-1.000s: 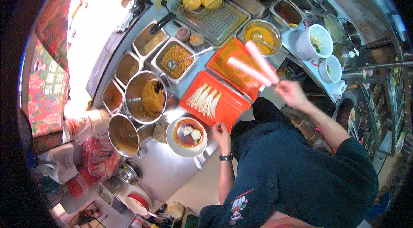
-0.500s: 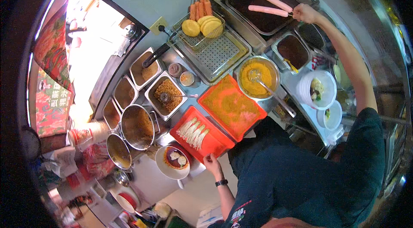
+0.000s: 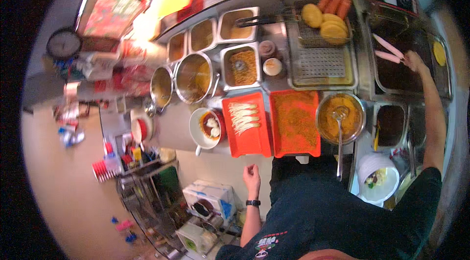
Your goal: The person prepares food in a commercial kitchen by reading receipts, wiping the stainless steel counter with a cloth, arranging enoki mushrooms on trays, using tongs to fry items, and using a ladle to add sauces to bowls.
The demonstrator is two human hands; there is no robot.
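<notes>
Two smooth, tubular pink sausages [image 3: 388, 46] over a dark frying vat [image 3: 399, 81] at the far right.

The right hand [image 3: 414, 61] has its grip closed on the sausages' right ends; its fingers hide the exact hold, and contact with the dark liquid is unclear. The left hand [image 3: 252, 177], fingers curled, is apart from the left red tray [image 3: 249, 148], on its near side; I cannot tell whether its grip is fully closed or holds anything. Stringy pale enoki bundles [image 3: 245, 119] lie in that tray, grainy orange-brown powder in the right red tray [image 3: 296, 154]. Right of these, a round, shiny steel bowl [image 3: 361, 119] contains yellow-orange matter and a ladle [image 3: 340, 157]. Farther off, a wire basket [image 3: 313, 37] carries round yellow patties [image 3: 334, 31]. Blur softens the left-hand pots [image 3: 195, 81].
</notes>
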